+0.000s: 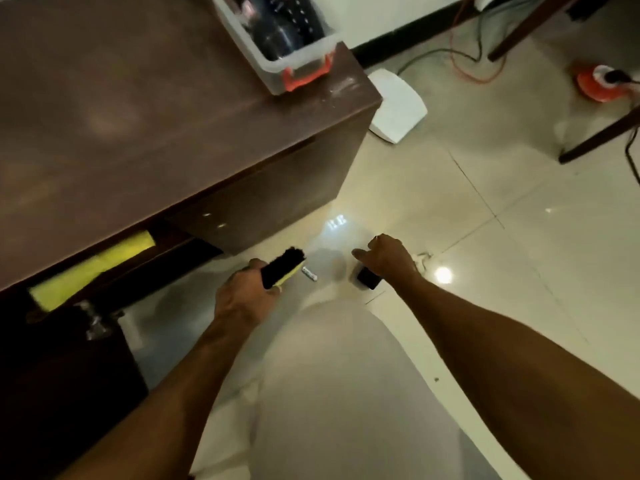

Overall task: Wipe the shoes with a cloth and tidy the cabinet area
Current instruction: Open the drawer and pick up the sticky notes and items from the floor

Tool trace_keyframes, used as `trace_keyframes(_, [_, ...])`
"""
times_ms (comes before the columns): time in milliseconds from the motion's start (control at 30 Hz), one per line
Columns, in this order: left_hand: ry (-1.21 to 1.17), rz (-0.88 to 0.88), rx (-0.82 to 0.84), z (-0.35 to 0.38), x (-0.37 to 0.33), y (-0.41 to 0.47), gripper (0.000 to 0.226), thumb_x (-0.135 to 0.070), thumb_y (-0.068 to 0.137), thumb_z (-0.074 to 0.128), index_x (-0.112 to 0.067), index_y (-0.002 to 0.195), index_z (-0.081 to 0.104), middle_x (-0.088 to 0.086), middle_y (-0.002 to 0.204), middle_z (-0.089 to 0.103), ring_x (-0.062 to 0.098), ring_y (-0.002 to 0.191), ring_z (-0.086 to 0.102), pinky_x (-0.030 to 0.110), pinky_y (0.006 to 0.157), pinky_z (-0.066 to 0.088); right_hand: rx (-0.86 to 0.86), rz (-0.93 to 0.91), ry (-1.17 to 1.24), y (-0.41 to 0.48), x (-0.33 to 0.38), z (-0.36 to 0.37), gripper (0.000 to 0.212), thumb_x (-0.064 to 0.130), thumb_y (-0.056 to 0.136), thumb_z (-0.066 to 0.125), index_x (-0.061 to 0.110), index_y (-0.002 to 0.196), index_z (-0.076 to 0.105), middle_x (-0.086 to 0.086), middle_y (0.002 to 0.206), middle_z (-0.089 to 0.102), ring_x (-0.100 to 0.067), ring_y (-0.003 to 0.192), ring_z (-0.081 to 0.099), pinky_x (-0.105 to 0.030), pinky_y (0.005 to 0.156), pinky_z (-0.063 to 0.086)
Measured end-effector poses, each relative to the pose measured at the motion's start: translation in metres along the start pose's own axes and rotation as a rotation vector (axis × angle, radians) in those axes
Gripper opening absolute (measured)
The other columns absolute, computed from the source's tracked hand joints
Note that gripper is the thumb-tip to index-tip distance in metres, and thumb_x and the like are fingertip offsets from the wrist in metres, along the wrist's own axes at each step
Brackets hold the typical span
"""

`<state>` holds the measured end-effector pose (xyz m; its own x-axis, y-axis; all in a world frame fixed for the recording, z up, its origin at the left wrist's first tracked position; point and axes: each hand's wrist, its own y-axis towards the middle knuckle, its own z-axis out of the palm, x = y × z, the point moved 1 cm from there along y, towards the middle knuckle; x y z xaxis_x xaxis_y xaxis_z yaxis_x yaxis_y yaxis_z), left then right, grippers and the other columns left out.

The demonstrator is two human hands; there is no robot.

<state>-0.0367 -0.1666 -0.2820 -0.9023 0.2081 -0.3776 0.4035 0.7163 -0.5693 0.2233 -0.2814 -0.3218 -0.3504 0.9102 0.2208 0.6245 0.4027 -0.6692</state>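
1 yellow cloth [93, 268], folded long, lies in the open compartment under the front edge of the cabinet [173, 133]. Left hand [242, 299] grips a black-bristled, yellow-backed brush [280, 266]. Right hand [388, 256] curls over a small black object [369, 278], grip unclear.

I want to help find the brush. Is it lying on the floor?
No, the left hand grips the brush, holding it up beside the cabinet.
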Motion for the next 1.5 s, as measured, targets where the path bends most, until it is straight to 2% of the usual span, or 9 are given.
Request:
trace_keyframes(100, [0.026, 0.023, 0.0, 0.012, -0.009, 0.015, 0.039, -0.033, 0.089, 0.071, -0.021, 0.123, 0.057, 0.01, 0.113, 0.068, 0.034, 0.107, 0.064, 0.035, 0.086, 0.048, -0.084, 0.168, 0.118, 0.014, -0.03, 0.029, 0.082, 0.069, 0.078, 0.071, 0.01, 0.131, 0.052, -0.01, 0.124, 0.058, -0.034, 0.112, 0.062, -0.043, 0.085, 0.054])
trace_keyframes(200, [0.015, 0.031, 0.0, 0.023, -0.012, 0.022, 0.04, -0.029, 0.09, 0.07, -0.017, 0.125, 0.056, 0.013, 0.113, 0.068, 0.035, 0.105, 0.064, 0.036, 0.087, 0.049, -0.138, 0.273, 0.242, 0.02, -0.038, 0.057, 0.103, 0.065, 0.076, 0.077, 0.008, 0.149, 0.031, -0.014, 0.14, 0.046, -0.04, 0.124, 0.056, -0.048, 0.094, 0.05])
trace_keyframes(467, [-0.092, -0.026, 0.038, 0.028, 0.014, 0.022, 0.06, -0.028, 0.09, 0.071, -0.02, 0.144, 0.047, 0.01, 0.132, 0.062, 0.035, 0.118, 0.059, 0.04, 0.098, 0.046, -0.172, 0.307, 0.376, 0.029, -0.036, 0.075, 0.078, 0.014, 0.08, 0.075, 0.008, 0.141, 0.027, -0.021, 0.134, 0.036, -0.049, 0.108, 0.06, -0.049, 0.093, 0.055])
trace_keyframes(700, [-0.187, -0.1, 0.011, 0.025, 0.043, -0.001, 0.045, -0.023, 0.089, 0.072, -0.009, 0.129, 0.058, 0.015, 0.119, 0.066, 0.033, 0.104, 0.063, 0.036, 0.087, 0.049, 0.012, 0.137, 0.17, 0.024, -0.024, 0.064, 0.098, 0.029, 0.072, 0.08, 0.011, 0.148, 0.022, -0.014, 0.109, 0.069, -0.039, 0.117, 0.057, -0.045, 0.09, 0.055])
trace_keyframes(900, [-0.236, -0.16, -0.058, 0.014, 0.061, -0.039, 0.046, -0.03, 0.091, 0.068, -0.016, 0.132, 0.051, 0.011, 0.122, 0.063, 0.034, 0.105, 0.062, 0.037, 0.086, 0.052, 0.275, -0.173, -0.176, -0.009, 0.06, 0.023, 0.048, 0.027, 0.07, 0.081, 0.01, 0.112, 0.064, -0.002, 0.082, 0.07, -0.017, 0.073, 0.067, -0.023, 0.059, 0.049])
trace_keyframes(1100, [-0.429, -0.324, -0.171, -0.002, 0.081, -0.06, 0.049, -0.032, 0.087, 0.07, -0.014, 0.127, 0.047, 0.009, 0.109, 0.06, 0.028, 0.085, 0.057, 0.031, 0.07, 0.044, 0.547, -0.351, -0.42, -0.053, 0.159, 0.012, 0.052, 0.024, 0.078, 0.083, 0.016, 0.123, 0.059, -0.008, 0.11, 0.069, -0.029, 0.097, 0.073, -0.038, 0.084, 0.063])
trace_keyframes(1300, [-0.659, -0.56, -0.246, -0.008, 0.122, -0.06, 0.053, -0.028, 0.086, 0.072, -0.009, 0.127, 0.044, 0.015, 0.118, 0.063, 0.034, 0.093, 0.062, 0.033, 0.073, 0.048, 0.747, -0.426, -0.652, -0.101, 0.235, 0.046, 0.049, 0.033, 0.088, 0.077, 0.014, 0.128, 0.056, -0.013, 0.11, 0.068, -0.025, 0.073, 0.073, -0.03, 0.066, 0.062])
trace_keyframes(1433, [-0.739, -0.686, -0.261, -0.01, 0.147, -0.043, 0.058, -0.029, 0.089, 0.072, -0.006, 0.132, 0.042, 0.019, 0.129, 0.06, 0.041, 0.112, 0.062, 0.039, 0.084, 0.052, 0.626, -0.528, -0.739, -0.123, 0.267, 0.092, 0.047, 0.047, 0.087, 0.072, 0.016, 0.12, 0.061, -0.007, 0.096, 0.072, -0.017, 0.064, 0.071, -0.023, 0.054, 0.055])
trace_keyframes(1500, [-0.781, -0.712, -0.279, -0.01, 0.16, -0.029, 0.057, -0.029, 0.088, 0.072, -0.006, 0.132, 0.044, 0.018, 0.13, 0.06, 0.041, 0.113, 0.061, 0.04, 0.086, 0.052, 0.528, -0.559, -0.655, -0.128, 0.28, 0.116, 0.045, 0.049, 0.089, 0.069, 0.016, 0.118, 0.057, -0.005, 0.096, 0.067, -0.019, 0.073, 0.069, -0.025, 0.06, 0.058])
